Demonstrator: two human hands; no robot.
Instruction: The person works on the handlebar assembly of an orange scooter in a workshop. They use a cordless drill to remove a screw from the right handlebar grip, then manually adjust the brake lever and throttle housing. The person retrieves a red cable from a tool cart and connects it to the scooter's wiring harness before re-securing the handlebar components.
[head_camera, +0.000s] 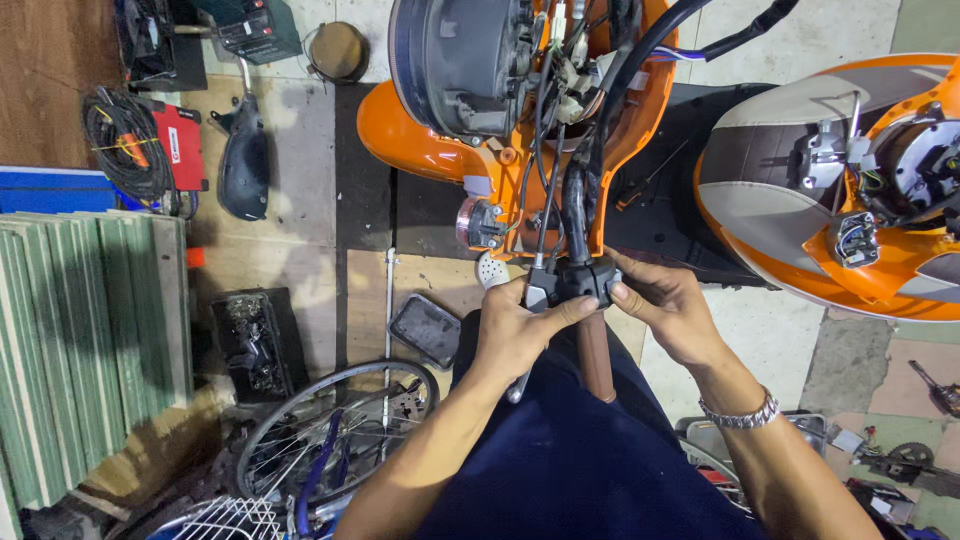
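Note:
An orange scooter (420, 140) stands in front of me with its headlight housing (460, 60) open and wires hanging out. Both hands are on the black switch housing (575, 280) at the handlebar, just above the brown grip (596, 360). My left hand (515, 325) wraps the housing's left side, thumb across its front, and a silver lever pokes out beneath it. My right hand (670, 310) pinches the housing's right side with thumb and fingers. A metal bracelet (742, 415) sits on my right wrist.
A second orange and grey scooter body (830, 180) lies at the right. On the floor at the left are a spoked wheel (335, 435), a black tray of parts (250, 340), a red welder with cables (150, 145), stacked green panels (90, 340) and a black mirror (428, 328).

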